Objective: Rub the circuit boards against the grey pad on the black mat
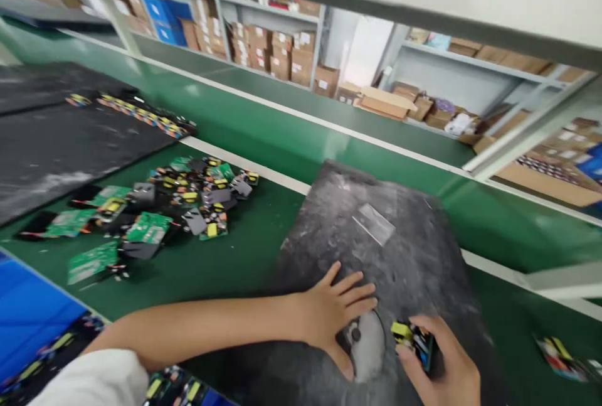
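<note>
My L hand (337, 309) covers part of the grey round patch (370, 352), can't ID it. R fingers (439, 331) hide one side of the PCB module (410, 338). Black mat's (409, 249) near edge cut off by frame. Blue bin (35, 296) at worktop's near L edge: cropped, partly behind my sleeve (98, 381) + forearm. Board nr worktop's R end (559, 356) blurred. Box labels (301, 39) too small to read.

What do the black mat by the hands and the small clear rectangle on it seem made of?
The black rectangular mat: probably rubber or foam, matte, judging by its dull, scuffed, dust-marked surface.
The small, thin, clear rectangle: likely plastic, smooth and slightly glossy, since the mat shows through and it catches light; glass is possible.
</note>
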A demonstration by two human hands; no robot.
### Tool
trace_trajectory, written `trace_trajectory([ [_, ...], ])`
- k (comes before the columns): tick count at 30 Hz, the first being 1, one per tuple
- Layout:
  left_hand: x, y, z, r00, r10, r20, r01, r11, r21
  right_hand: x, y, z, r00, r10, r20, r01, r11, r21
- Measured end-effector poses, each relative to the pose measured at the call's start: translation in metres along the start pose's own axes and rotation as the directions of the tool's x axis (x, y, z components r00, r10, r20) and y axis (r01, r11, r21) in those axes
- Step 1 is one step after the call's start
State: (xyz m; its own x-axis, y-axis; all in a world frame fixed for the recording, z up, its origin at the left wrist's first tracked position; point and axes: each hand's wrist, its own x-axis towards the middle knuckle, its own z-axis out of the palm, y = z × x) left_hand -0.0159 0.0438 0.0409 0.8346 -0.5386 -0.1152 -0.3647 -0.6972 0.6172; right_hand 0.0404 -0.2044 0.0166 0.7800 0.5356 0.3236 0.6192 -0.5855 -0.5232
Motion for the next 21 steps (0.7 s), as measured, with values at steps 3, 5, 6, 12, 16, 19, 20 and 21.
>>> trace_trajectory([
  [3, 0.007, -0.006, 0.007, 1.000, -0.021, 0.022, 0.019, 0.996, 0.087, -0.001, -0.013, -0.010, 0.970, -0.242, 0.023, 0.243, 0.970, -0.010],
  [5, 0.011, -0.008, 0.013, 0.999, -0.032, 0.005, 0.031, 0.989, 0.145, -0.007, -0.021, -0.012, 0.946, -0.312, 0.092, 0.316, 0.948, -0.029],
  [6, 0.012, -0.010, 0.016, 0.999, -0.032, -0.006, 0.033, 0.985, 0.167, -0.012, -0.025, -0.012, 0.934, -0.330, 0.136, 0.338, 0.940, -0.041],
  [12, 0.018, -0.011, 0.022, 0.999, -0.031, -0.025, 0.036, 0.973, 0.228, -0.011, -0.025, -0.003, 0.880, -0.399, 0.257, 0.442, 0.887, -0.137],
  [16, 0.020, -0.008, 0.021, 0.998, -0.064, -0.014, 0.066, 0.963, 0.261, 0.016, -0.017, 0.005, 0.903, -0.365, 0.227, 0.403, 0.902, -0.153],
  [19, 0.020, -0.006, 0.022, 0.997, -0.069, -0.033, 0.076, 0.956, 0.285, 0.021, -0.020, 0.005, 0.913, -0.340, 0.226, 0.380, 0.911, -0.161],
  [20, 0.020, -0.006, 0.023, 0.997, -0.062, -0.050, 0.074, 0.954, 0.291, 0.018, -0.023, 0.004, 0.899, -0.358, 0.252, 0.403, 0.901, -0.158],
  [21, 0.020, -0.007, 0.025, 0.996, -0.050, -0.068, 0.068, 0.953, 0.295, 0.015, -0.026, 0.004, 0.878, -0.387, 0.282, 0.439, 0.886, -0.149],
])
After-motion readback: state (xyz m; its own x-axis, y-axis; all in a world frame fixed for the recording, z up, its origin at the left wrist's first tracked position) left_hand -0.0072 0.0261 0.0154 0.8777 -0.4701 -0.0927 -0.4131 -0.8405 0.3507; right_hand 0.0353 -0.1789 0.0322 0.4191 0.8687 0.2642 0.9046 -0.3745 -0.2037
